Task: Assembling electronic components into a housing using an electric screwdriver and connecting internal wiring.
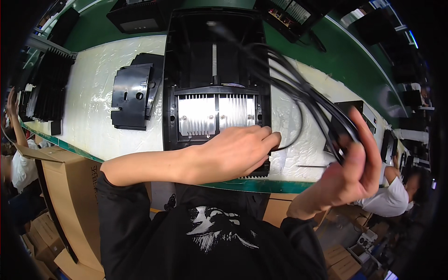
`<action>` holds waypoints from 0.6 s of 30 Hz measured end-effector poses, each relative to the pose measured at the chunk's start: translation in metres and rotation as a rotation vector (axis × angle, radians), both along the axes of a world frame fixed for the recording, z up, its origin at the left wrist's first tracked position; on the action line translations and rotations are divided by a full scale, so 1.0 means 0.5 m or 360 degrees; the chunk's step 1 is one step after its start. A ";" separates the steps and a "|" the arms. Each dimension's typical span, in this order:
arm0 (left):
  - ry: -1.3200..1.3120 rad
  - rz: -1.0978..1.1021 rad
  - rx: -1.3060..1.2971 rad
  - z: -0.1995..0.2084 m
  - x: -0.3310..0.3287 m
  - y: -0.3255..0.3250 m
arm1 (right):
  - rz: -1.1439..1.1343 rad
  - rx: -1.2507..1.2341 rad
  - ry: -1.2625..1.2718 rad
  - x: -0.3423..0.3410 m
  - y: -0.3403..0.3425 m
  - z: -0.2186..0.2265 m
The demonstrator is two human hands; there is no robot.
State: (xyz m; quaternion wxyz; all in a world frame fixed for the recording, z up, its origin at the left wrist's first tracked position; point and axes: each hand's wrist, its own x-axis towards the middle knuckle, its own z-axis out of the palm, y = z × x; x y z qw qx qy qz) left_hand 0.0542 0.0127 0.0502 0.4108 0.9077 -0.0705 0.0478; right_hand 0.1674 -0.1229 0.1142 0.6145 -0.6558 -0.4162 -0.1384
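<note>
A black plastic housing (186,46) stands lengthwise in front of me, with silvery finned heat sinks (198,112) in its nearer half. Across its near end reaches my left hand (245,147), fingers curled and pinched at the right edge. A single strand of black cable (302,116) loops down into those fingers; the tips are hidden. My right hand (350,172) is closed round the looped bundle of the same cable, right of the housing. The bundle rises over the housing's right side, and its far end is blurred by motion.
Black plastic plates (130,95) lie left of the housing on the white-covered table (93,84). A stack of black finned parts (49,88) stands farther left. A thin rod-like tool (312,166) lies near the front edge. Cardboard boxes (70,186) and other people flank the table.
</note>
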 end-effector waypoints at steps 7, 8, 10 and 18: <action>-0.0098 0.0059 0.0219 -0.014 -0.026 -0.014 | -0.0240 0.0164 0.0140 0.030 -0.194 -0.117; -0.0171 0.0081 0.0358 -0.015 -0.028 -0.019 | -0.0252 0.0122 0.0143 0.023 -0.219 -0.125; -0.0195 0.0089 0.0502 -0.013 -0.031 -0.029 | -0.0318 0.0179 0.0285 -0.006 -0.253 -0.131; -0.0126 0.0089 0.0409 -0.017 -0.018 -0.019 | -0.0176 0.0236 0.0085 0.005 -0.233 -0.133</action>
